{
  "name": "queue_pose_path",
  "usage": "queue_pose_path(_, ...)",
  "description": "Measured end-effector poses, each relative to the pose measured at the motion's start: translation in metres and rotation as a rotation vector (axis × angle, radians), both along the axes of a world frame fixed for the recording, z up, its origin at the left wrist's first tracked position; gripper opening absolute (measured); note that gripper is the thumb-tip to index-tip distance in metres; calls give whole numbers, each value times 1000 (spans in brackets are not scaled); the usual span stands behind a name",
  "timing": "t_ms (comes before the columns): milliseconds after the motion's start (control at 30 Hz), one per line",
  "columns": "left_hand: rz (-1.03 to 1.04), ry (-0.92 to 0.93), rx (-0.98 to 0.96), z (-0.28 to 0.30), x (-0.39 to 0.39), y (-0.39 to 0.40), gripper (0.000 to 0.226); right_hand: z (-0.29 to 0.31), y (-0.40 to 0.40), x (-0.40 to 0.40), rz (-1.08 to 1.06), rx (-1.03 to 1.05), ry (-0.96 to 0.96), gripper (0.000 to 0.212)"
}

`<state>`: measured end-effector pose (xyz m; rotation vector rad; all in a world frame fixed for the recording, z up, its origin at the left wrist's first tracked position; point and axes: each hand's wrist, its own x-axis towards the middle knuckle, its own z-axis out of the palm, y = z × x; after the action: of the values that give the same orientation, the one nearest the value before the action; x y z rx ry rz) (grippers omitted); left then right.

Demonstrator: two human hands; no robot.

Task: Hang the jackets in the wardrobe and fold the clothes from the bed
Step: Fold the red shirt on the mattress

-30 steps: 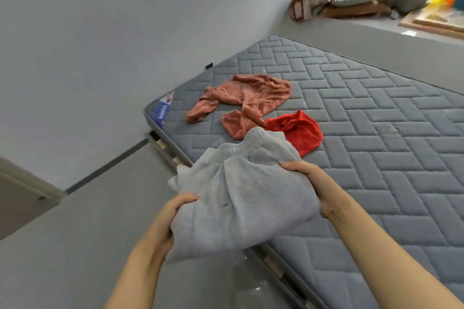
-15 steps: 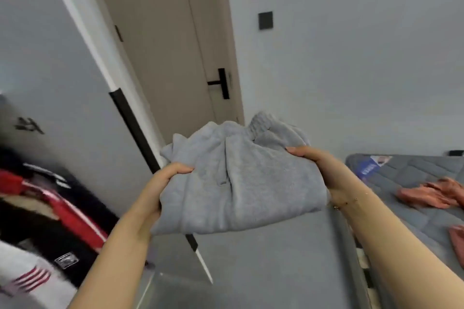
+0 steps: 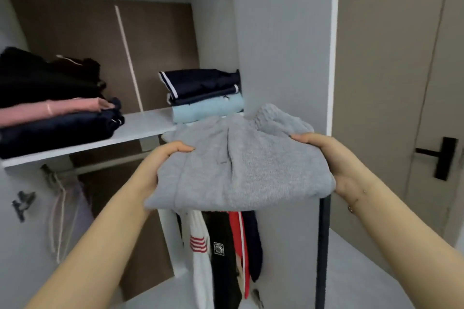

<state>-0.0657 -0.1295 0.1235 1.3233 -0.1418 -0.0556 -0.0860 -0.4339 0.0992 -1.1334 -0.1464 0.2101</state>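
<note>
A folded grey sweat garment is held level in front of the open wardrobe. My left hand grips its left edge, thumb on top. My right hand grips its right edge the same way. The bundle hovers just in front of the white shelf, near its right end. Below the shelf, hung jackets in white, black, red and navy show under the bundle.
On the shelf sit a left stack of black, pink and navy clothes and a right stack of navy and light blue clothes, with a bare gap between them. A wardrobe door stands open at right; a room door with black handle lies beyond.
My view swung from the bed past the room door to the wardrobe. Both hands kept hold of the grey garment and carried it up to the shelf.
</note>
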Motion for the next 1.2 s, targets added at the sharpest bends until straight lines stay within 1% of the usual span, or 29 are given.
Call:
queue_pose_path(33, 31, -9, 9, 6, 11, 13, 55, 8, 11, 18, 29, -12, -8, 40)
queue_pose_path(100, -14, 35, 12, 21, 34, 38, 22, 25, 29, 57, 68, -57, -32, 44)
queue_pose_path(133, -32, 50, 3, 30, 44, 49, 18, 36, 37, 77, 77, -90, -48, 46)
queue_pose_path(233, 12, -16, -7, 66, 90, 73, 30, 81, 57, 142, 68, -219, -134, 49)
queue_pose_path(300, 9, -72, -33, 93, 121, 79, 38, 113, 70, 185, 51, -255, -198, 46)
queue_pose_path(400, 97, -171, -131, 137, 174, 83, 28, 170, 87, 248, 4, -281, -250, 31)
queue_pose_path(500, 87, -252, -227, 173, 232, 82, 37, 215, 100, 307, -125, -419, -304, 20)
queue_pose_path(600, 86, -302, -270, 194, 287, 81, 27, 242, 110, 368, -379, -667, -402, 11)
queue_pose_path(667, 97, -253, -303, 199, 321, 79, 27, 251, 117, 407, -528, -800, -496, 17)
queue_pose_path(767, 148, -137, -262, 189, 369, 76, 15, 255, 125, 457, -559, -963, -589, 36)
queue_pose_path(800, 159, -97, -246, 182, 383, 76, 11, 252, 127, 472, -573, -1056, -610, 42)
queue_pose_path(867, 220, 11, -125, 163, 408, 76, 13, 236, 134, 498, -550, -1383, -628, 50)
queue_pose_path(900, 237, 62, -62, 153, 416, 76, 12, 225, 138, 507, -483, -1568, -629, 48)
queue_pose_path(933, 235, 101, -39, 145, 422, 76, 12, 215, 143, 516, -385, -1710, -628, 45)
queue_pose_path(967, 258, 95, 0, 138, 430, 77, 13, 206, 146, 523, -292, -1782, -619, 42)
queue_pose_path(1000, 300, 81, 51, 134, 437, 79, 16, 201, 149, 528, -233, -1811, -616, 40)
queue_pose_path(1067, 410, 62, 79, 141, 440, 78, 19, 201, 154, 534, -235, -1809, -651, 37)
queue_pose_path(1100, 433, 64, 93, 146, 439, 77, 14, 203, 155, 535, -259, -1793, -670, 36)
queue_pose_path(1133, 478, 37, 218, 150, 435, 76, 17, 206, 156, 536, -269, -1781, -679, 36)
queue_pose_path(1167, 548, 14, 422, 154, 434, 77, 49, 207, 156, 536, -257, -1764, -668, 36)
queue_pose_path(1200, 637, -28, 669, 158, 432, 79, 81, 208, 156, 536, -236, -1731, -652, 35)
